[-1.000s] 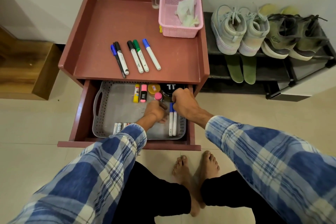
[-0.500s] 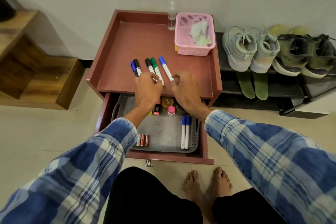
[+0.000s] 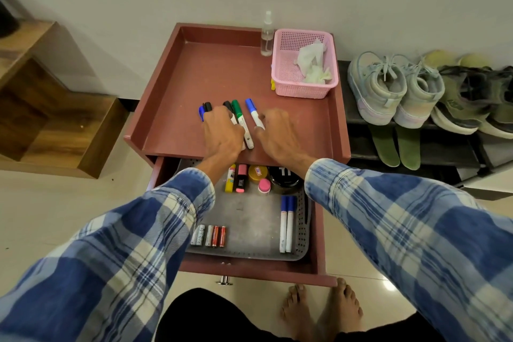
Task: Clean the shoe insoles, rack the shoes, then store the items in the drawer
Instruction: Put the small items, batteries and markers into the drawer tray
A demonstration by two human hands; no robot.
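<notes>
- My left grip [image 3: 223, 137] lies curled over the markers at the left of the surface [image 3: 222, 72]. Its fingers hide the barrels, so I cannot tell whether it pinches one yet.
- My right grip [image 3: 279, 137] is loosely spread, with the thumb touching the lower end of the blue marker [image 3: 253, 115] and not closed on it.
- The green marker [image 3: 241, 122] lies between my two grips, just beside a black marker [image 3: 228, 106]. The left pair [image 3: 206, 110] pokes out past my left knuckles.
- The drawer [image 3: 249, 269] stands open below. Its tray [image 3: 249, 219] holds the stored pair [image 3: 286, 223] side by side at the right.
- I judge the step to be gathering these markers for storing.
- To do it well, I should nudge neighbours together and close round the barrels mid-length, so that none rolls off.
- The blue marker wants a pinch on its barrel, not its end.
- I should lift clear of the surface's front edge before lowering.
- Then I should lay them parallel beside the stored pair, on the tray's bare middle.
</notes>
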